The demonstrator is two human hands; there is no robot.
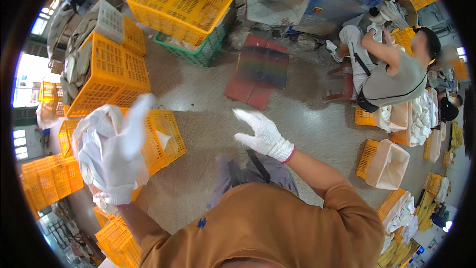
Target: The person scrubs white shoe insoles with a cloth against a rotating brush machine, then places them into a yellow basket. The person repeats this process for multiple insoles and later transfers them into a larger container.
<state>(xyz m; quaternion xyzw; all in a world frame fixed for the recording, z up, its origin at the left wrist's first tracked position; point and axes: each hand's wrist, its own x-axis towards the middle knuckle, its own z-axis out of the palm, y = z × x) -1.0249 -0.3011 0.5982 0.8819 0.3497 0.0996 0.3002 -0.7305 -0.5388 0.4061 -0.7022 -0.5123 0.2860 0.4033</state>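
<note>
My left hand (118, 171), in a white knitted glove, is over a lined yellow crate at the left. It grips a white shoe sole (137, 124), which is smeared by motion and points up and away from me. Several more pale soles (93, 146) lie heaped in the crate beside and under that hand. My right hand (260, 133), gloved in the same way, is held out over the floor in front of me. Its thumb and fingers are apart, with nothing in them.
Tall yellow crates (106, 72) of soles stand at the left; a yellow crate (181, 2) rests on a green one (191, 54) ahead. A red board with dark stripes (260, 69) lies on the floor. A seated person (396, 77) works at the right near a lined crate (389, 164).
</note>
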